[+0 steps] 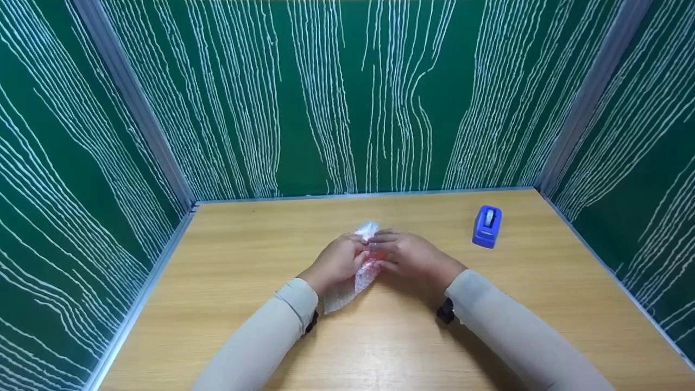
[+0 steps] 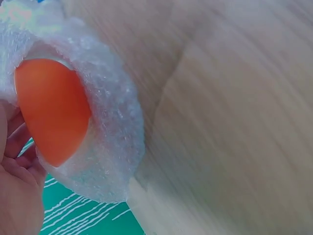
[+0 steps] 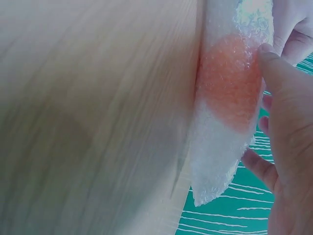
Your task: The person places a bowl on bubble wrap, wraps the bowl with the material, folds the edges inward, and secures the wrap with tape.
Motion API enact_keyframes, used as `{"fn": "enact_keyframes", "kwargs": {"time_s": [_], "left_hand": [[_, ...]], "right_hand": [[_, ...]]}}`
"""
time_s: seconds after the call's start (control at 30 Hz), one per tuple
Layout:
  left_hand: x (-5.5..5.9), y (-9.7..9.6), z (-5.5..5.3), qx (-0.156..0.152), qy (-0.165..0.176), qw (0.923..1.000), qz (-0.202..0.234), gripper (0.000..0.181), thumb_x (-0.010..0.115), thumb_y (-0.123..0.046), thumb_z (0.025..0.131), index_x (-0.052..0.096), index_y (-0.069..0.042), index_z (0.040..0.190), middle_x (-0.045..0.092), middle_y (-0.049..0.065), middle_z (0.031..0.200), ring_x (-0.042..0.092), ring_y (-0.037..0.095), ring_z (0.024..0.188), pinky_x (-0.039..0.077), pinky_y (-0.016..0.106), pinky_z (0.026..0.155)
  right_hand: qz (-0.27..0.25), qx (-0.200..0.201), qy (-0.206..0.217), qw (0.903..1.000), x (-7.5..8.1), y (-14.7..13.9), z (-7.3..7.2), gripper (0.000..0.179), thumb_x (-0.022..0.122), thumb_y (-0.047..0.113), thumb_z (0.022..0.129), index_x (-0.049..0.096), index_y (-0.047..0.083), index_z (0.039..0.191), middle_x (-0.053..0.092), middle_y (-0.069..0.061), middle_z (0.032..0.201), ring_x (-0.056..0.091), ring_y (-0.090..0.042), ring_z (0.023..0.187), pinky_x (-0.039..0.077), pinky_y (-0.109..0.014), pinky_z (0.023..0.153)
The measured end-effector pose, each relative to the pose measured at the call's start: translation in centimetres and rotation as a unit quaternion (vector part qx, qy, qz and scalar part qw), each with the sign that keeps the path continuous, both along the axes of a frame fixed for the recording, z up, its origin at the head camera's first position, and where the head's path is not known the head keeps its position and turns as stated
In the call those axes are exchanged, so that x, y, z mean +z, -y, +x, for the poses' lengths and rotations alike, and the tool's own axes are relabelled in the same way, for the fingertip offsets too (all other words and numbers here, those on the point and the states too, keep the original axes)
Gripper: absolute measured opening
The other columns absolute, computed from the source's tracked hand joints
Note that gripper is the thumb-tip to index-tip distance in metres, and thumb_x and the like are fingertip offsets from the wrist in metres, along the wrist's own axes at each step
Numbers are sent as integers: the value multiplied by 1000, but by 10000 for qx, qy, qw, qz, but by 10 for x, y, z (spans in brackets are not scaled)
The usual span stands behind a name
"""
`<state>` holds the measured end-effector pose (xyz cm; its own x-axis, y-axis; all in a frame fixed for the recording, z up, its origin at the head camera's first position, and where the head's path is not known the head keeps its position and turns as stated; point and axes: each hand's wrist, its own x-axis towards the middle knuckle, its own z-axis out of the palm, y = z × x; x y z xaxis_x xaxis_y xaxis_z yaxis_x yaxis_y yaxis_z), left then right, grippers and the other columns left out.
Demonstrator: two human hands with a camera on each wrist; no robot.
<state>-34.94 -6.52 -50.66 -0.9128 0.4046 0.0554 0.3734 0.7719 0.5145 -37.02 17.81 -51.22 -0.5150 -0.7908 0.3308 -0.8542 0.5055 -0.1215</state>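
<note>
A sheet of clear bubble wrap [image 1: 342, 296] is folded around a smooth orange object [image 2: 54, 110] on the wooden table. In the left wrist view the orange surface shows bare through the opening of the wrap; its kind cannot be told. Seen from the right wrist, it shows only through the bubbled plastic. My left hand [image 1: 337, 260] grips the wrap from the left side. From the right, my right hand [image 3: 293, 117] holds it, thumb on the near face and fingers behind. The two hands meet at the fingertips over the bundle, hiding much of it in the head view.
A blue tape dispenser [image 1: 487, 227] with a roll of tape stands toward the back right of the table [image 1: 244, 244]. Green walls [image 1: 315, 108] with white wavy lines and grey metal corner posts enclose the table at the back and both sides.
</note>
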Motion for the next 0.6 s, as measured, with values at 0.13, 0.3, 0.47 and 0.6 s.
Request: {"fn": "enact_keyframes", "kwargs": {"time_s": [0.13,0.3,0.47,0.6], "left_hand": [[2,4,3,56,55,9998,188,35,67,-34,116,82,-13,139,69,4,160,56,26,161,41,48,137],[4,19,8,-42,-334,9993,185,32,68,-33,115,83,-13,136,73,4,150,63,26,150,49,46,132],[5,42,15,-469,-1053,9933,1,26,70,-27,113,85,-9,124,78,9,128,67,27,127,59,45,118],[6,61,22,-664,-1141,9911,-137,23,71,-24,113,86,-9,122,77,6,118,67,24,118,62,44,111]], "right_hand": [[144,121,17,9998,3,0,1,37,75,32,112,79,12,143,76,-9,152,67,-36,149,52,-54,127],[344,46,157,9993,6,1,1,35,75,32,112,81,13,141,77,-7,149,68,-33,148,52,-53,128],[491,43,104,9987,9,2,1,31,78,27,110,83,11,136,79,-10,145,71,-34,145,54,-54,126],[567,83,81,9983,9,3,1,28,79,23,109,83,9,133,79,-11,145,71,-35,145,54,-53,126]]}}
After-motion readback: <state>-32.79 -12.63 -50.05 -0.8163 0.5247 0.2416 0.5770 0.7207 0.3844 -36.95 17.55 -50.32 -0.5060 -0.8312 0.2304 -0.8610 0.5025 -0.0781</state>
